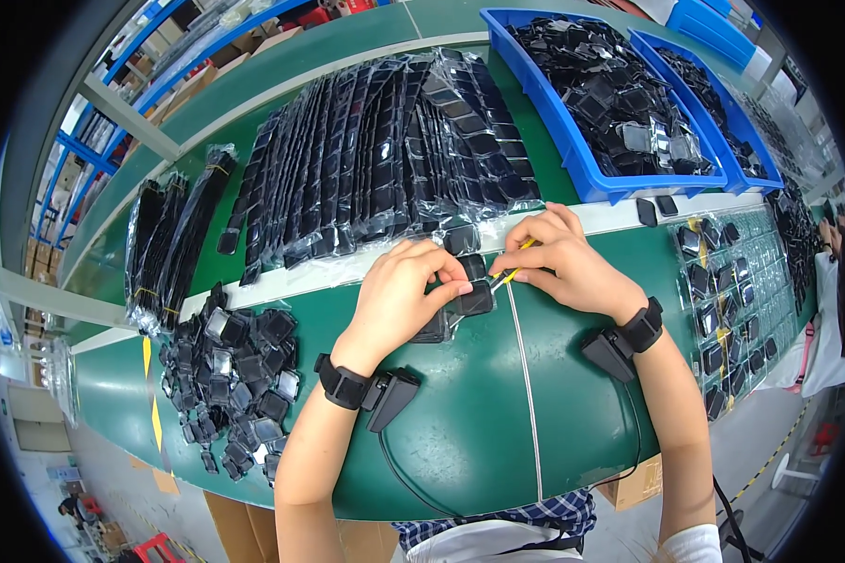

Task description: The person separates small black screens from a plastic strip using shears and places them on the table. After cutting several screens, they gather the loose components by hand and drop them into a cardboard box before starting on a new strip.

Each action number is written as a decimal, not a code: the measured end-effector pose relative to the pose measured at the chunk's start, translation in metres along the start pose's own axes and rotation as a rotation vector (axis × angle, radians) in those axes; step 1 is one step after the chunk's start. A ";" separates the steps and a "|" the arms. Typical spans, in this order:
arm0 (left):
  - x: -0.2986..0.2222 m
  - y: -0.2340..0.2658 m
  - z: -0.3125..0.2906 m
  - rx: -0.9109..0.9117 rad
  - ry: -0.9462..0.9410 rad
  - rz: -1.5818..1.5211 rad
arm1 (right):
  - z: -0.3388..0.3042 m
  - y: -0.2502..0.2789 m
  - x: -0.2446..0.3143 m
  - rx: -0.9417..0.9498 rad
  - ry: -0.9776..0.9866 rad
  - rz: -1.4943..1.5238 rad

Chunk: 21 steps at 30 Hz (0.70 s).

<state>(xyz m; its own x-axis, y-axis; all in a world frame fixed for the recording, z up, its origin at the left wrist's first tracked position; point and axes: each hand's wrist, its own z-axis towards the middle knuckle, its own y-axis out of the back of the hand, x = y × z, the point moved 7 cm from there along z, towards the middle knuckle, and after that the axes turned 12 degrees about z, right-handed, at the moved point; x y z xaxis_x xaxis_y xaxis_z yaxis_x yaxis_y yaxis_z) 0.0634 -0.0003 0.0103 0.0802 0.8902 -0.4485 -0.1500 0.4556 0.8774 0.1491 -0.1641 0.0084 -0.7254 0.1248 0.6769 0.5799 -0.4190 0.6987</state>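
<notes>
Pinching the black square [477, 299] at its left edge, the left hand [399, 296] is nearer — the right hand [573, 267], clamped on a yellow tool [511, 275], sits just right of that square.

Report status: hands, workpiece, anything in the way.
Left hand pinches black square at its edge. Right hand holds yellow tool, tip beside it. Plastic-wrapped strips just beyond; no visible obstruction between hands.

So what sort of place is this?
It looks like a factory or assembly workshop: there's a long green workbench, blue bins heaped with small black parts, and blue metal shelving at the upper left.
</notes>
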 end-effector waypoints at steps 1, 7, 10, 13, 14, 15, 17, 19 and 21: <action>-0.001 -0.001 0.000 0.001 -0.001 -0.002 | 0.000 0.001 0.002 -0.025 0.027 -0.024; 0.003 0.003 -0.003 -0.019 0.001 0.006 | -0.003 0.015 0.001 0.157 0.024 0.060; 0.008 0.011 -0.002 0.035 -0.026 0.009 | -0.009 0.030 -0.003 0.145 -0.030 0.072; 0.015 0.028 -0.004 0.129 -0.059 0.040 | -0.010 0.039 -0.006 0.100 -0.052 0.123; 0.020 0.032 -0.008 0.198 -0.014 0.026 | -0.009 0.040 -0.007 0.052 -0.083 0.115; 0.023 0.032 -0.012 0.268 0.032 0.011 | -0.008 0.042 -0.008 0.004 -0.114 0.107; 0.013 0.036 -0.014 0.249 0.008 0.010 | -0.005 0.038 -0.008 -0.006 -0.132 0.089; 0.002 0.033 -0.015 0.230 -0.013 0.007 | -0.002 0.030 -0.008 0.021 -0.165 0.053; -0.019 0.033 -0.014 0.071 -0.133 0.229 | -0.003 0.025 -0.003 0.005 -0.130 0.004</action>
<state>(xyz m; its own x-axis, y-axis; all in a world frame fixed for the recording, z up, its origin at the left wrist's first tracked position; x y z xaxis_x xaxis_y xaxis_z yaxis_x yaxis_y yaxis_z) 0.0434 -0.0025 0.0453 0.1811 0.9597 -0.2147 -0.1103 0.2368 0.9653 0.1643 -0.1771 0.0234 -0.6689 0.2389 0.7039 0.5850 -0.4150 0.6968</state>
